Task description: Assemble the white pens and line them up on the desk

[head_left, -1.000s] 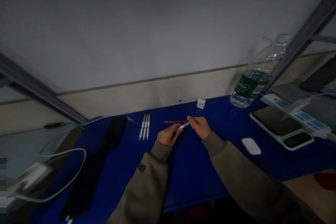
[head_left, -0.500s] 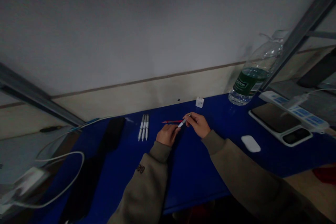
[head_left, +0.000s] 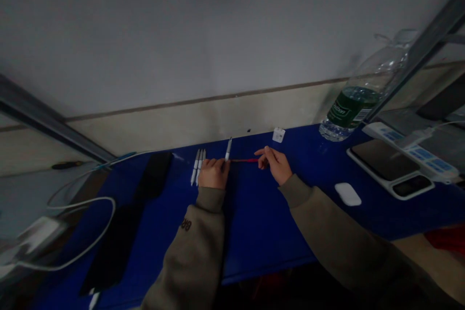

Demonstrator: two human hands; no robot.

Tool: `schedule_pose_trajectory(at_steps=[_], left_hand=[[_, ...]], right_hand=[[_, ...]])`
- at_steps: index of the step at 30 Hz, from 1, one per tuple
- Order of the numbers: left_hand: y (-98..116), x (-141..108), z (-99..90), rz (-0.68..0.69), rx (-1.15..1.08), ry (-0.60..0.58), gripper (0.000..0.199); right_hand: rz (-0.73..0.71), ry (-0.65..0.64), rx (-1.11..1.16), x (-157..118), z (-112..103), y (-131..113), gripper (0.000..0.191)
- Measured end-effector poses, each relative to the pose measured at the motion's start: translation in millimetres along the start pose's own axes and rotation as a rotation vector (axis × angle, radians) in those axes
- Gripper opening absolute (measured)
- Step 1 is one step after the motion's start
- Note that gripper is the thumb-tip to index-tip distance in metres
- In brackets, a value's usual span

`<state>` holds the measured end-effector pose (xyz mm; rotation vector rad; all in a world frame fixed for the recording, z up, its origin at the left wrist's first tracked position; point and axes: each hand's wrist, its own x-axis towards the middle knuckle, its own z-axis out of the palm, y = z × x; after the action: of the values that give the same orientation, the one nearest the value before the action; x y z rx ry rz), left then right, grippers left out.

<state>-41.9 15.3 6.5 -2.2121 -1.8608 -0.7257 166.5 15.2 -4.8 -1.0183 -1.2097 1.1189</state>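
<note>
My left hand (head_left: 213,173) is closed on a white pen (head_left: 228,149), which stands out past the fingers with its grey end toward the wall. Three similar white pens (head_left: 196,165) lie side by side on the blue table, partly covered by this hand. A thin red pen (head_left: 245,160) lies crosswise between my hands, its left end hidden behind the left hand. My right hand (head_left: 276,163) is at the red pen's right end, fingers loosely bent and apart, with nothing visible in them.
A white charger plug (head_left: 278,134) sits by the wall. To the right are a water bottle (head_left: 348,111), a small scale (head_left: 385,164), a power strip (head_left: 414,150) and a white rounded case (head_left: 348,194). Black devices (head_left: 154,174) and a white cable (head_left: 113,213) lie left.
My left hand has moved left to the row of pens, carrying the white pen, now turned more upright in view. My right hand has let go of that pen and its fingers have loosened.
</note>
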Motion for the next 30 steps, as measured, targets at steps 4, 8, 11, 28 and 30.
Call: schedule_pose_trajectory(at_steps=[4, 8, 11, 28, 30], left_hand=[[-9, 4, -7.0, -0.178, 0.132, -0.130, 0.037], [-6, 3, -8.2, -0.245, 0.225, -0.221, 0.040], [-3, 1, -9.6, -0.249, 0.261, -0.252, 0.038], [-16, 4, -17.1, -0.427, 0.259, -0.212, 0.036], [-17, 5, -18.5, -0.447, 0.267, -0.218, 0.036]], right_hand=[[0.008, -0.025, -0.034, 0, 0, 2, 0.050], [0.001, -0.034, -0.055, -2, 2, 2, 0.052], [0.005, -0.033, -0.065, -2, 2, 1, 0.051], [0.054, -0.012, -0.088, 0, -4, 7, 0.050], [0.055, -0.010, -0.081, 0, -4, 6, 0.050]])
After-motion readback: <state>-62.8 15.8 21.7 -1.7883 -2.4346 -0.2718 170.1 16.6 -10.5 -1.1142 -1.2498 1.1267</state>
